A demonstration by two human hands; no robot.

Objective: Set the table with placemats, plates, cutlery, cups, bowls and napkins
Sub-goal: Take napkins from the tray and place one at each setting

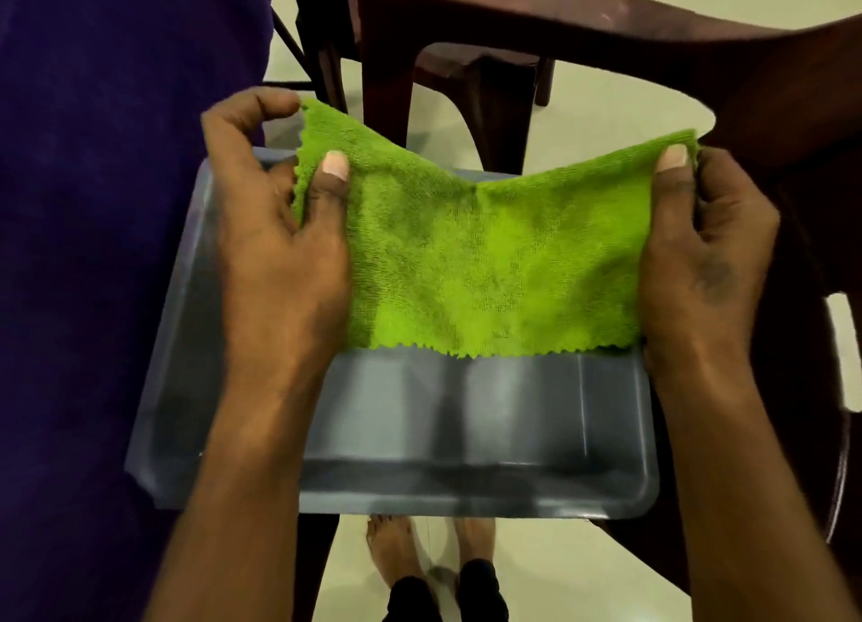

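A bright green cloth napkin (485, 257) with zigzag edges is stretched between both hands above a grey plastic tray (466, 435). My left hand (275, 229) pinches the napkin's left edge, thumb on top. On the other side, my right hand (704, 257) pinches the right corner with its thumb on top too. The cloth sags in the middle and hides the far half of the tray. The visible part of the tray holds nothing.
A purple cloth surface (93, 202) fills the left side. Dark brown plastic chairs (466, 38) stand ahead and to the right, and the tray rests on one of them. Pale floor (583, 575) and my bare feet (396, 547) show below.
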